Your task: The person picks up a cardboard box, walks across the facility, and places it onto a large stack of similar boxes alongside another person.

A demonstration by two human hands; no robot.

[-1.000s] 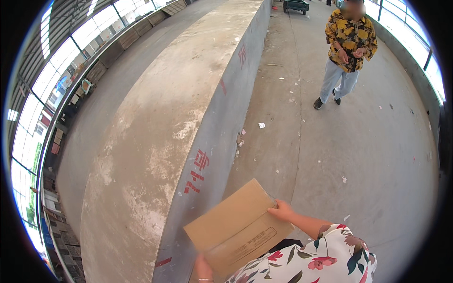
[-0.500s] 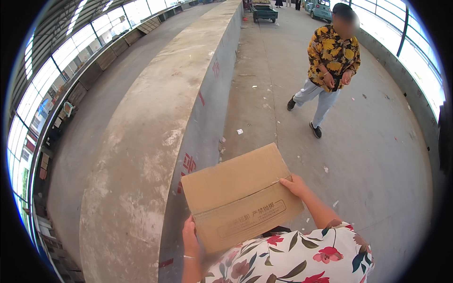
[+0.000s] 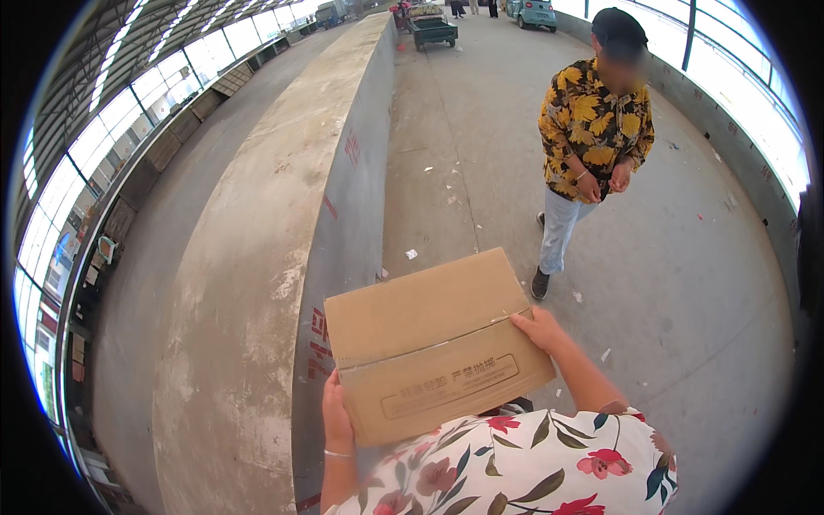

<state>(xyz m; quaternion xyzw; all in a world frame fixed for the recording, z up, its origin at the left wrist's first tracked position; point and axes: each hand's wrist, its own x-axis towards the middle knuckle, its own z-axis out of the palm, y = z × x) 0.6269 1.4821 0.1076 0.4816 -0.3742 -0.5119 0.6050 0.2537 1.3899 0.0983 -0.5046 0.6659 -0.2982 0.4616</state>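
A brown cardboard box [image 3: 429, 318] is held in front of my body, its top flaps meeting at a seam and printing on the nearer flap. My left hand [image 3: 336, 410] grips the box's left side near the front corner. On the opposite side, my right hand [image 3: 539, 330] clasps the edge at the seam, thumb on top and the other fingers hidden beneath. The box is tilted a little, its right end farther up in the picture. What it holds inside cannot be seen.
A long concrete ledge [image 3: 249, 240] runs along my left. Ahead to the right, a person [image 3: 594, 120] in a yellow-flowered shirt faces my way on the concrete floor [image 3: 463, 163]. Farther off are a green cart [image 3: 433, 31] and a light-blue vehicle [image 3: 532, 14]. Paper scraps [image 3: 411, 254] litter the floor.
The person in the flowered shirt has come closer. My view has shifted, with the ledge and cart moving left in the picture. Both hands keep their hold on the box.
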